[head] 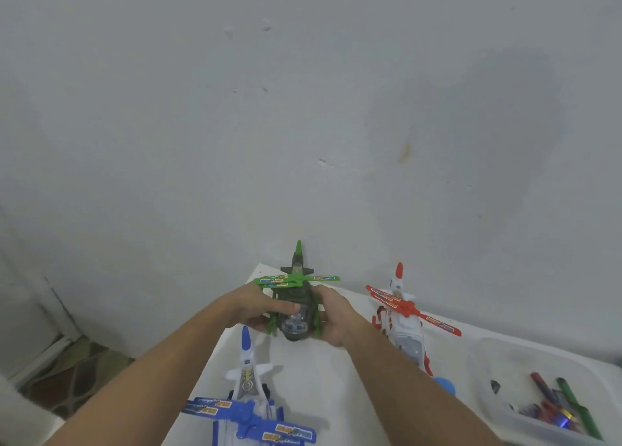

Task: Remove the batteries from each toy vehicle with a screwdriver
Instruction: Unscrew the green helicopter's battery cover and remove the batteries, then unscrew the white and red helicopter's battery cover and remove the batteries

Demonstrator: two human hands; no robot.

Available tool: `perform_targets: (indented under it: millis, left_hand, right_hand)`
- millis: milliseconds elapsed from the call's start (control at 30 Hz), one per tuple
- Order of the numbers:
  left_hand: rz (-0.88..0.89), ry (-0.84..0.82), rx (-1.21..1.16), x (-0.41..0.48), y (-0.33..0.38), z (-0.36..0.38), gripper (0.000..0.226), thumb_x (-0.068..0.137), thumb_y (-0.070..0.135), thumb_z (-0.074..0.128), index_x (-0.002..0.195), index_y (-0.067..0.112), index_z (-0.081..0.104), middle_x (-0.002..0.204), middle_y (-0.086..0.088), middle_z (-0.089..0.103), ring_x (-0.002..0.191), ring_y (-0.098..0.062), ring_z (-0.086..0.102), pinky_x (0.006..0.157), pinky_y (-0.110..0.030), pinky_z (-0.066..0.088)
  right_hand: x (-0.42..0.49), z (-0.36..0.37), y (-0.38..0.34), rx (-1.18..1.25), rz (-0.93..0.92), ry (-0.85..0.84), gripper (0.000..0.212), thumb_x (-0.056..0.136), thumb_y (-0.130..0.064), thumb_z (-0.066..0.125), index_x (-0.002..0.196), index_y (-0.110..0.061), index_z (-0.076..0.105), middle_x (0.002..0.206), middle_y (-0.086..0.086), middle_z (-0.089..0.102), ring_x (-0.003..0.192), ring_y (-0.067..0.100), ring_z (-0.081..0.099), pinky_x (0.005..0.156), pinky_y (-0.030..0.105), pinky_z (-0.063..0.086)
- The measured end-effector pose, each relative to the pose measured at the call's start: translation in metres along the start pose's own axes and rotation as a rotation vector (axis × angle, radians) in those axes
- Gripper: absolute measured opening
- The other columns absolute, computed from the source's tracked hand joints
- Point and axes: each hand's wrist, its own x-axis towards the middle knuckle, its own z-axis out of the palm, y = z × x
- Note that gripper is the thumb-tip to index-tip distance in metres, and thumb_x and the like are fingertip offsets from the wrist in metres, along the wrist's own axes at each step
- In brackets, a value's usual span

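A green toy helicopter (298, 289) sits upright at the far end of the white table (323, 371), its clear nose toward me. My left hand (259, 309) grips its left side, thumb on the canopy. My right hand (331, 316) clasps its right side. A blue and white toy helicopter (249, 402) lies near me on the left. A red and white toy helicopter (404, 321) stands at the right. No screwdriver is in either hand.
A clear plastic tub (498, 361) at the right holds several batteries (552, 413) and a green-handled tool (577, 407). A blue round object (446, 385) peeks out beside my right forearm. The grey wall stands right behind the table; patterned floor lies left.
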Motion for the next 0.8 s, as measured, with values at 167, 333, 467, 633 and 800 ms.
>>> perform_targets:
  millis: [167,333,467,633,800]
  left_hand:
    - [-0.003,0.036,-0.029,-0.009,-0.002,0.001,0.038,0.076,0.034,0.084,0.107,0.024,0.064,0.104,-0.006,0.073,0.083,-0.022,0.071,0.067,-0.028,0.059]
    - [-0.03,0.136,-0.122,-0.022,-0.007,-0.007,0.053,0.075,0.036,0.084,0.117,0.02,0.056,0.119,-0.009,0.062,0.099,-0.03,0.064,0.088,-0.041,0.056]
    - [-0.054,0.353,-0.134,-0.043,-0.001,-0.009,0.11,0.066,0.035,0.09,0.153,0.023,0.025,0.147,-0.016,0.042,0.122,-0.036,0.052,0.091,-0.044,0.052]
    - [0.144,0.741,0.156,-0.082,0.037,0.024,0.134,0.054,0.04,0.096,0.155,0.038,0.008,0.135,-0.019,0.027,0.126,-0.035,0.033,0.098,-0.04,0.038]
    - [0.45,0.626,0.231,-0.092,0.077,0.074,0.065,0.068,0.029,0.085,0.123,0.032,0.051,0.11,0.001,0.04,0.108,-0.021,0.051,0.079,-0.026,0.038]
  right_hand:
    - [-0.018,-0.001,-0.004,-0.013,-0.012,-0.001,0.018,0.096,-0.022,0.058,0.084,-0.009,0.063,0.056,0.007,0.069,0.052,0.021,0.067,0.05,0.033,0.056]
    - [-0.027,-0.011,-0.004,-0.199,-0.038,0.118,0.044,0.091,-0.034,0.062,0.128,-0.012,0.05,0.1,0.007,0.048,0.071,0.018,0.046,0.069,0.032,0.043]
    - [-0.051,-0.031,-0.011,-0.339,-0.165,0.115,0.041,0.092,-0.033,0.061,0.128,-0.014,0.052,0.104,0.004,0.047,0.089,0.021,0.047,0.074,0.03,0.042]
    - [-0.083,-0.067,-0.025,-0.332,-0.421,0.092,0.009,0.094,-0.022,0.059,0.098,-0.014,0.063,0.096,0.009,0.059,0.079,0.021,0.06,0.064,0.029,0.05]
    - [-0.101,-0.119,-0.033,-0.356,-0.581,0.382,0.01,0.094,-0.017,0.057,0.094,-0.011,0.066,0.088,0.006,0.064,0.071,0.017,0.06,0.063,0.029,0.051]
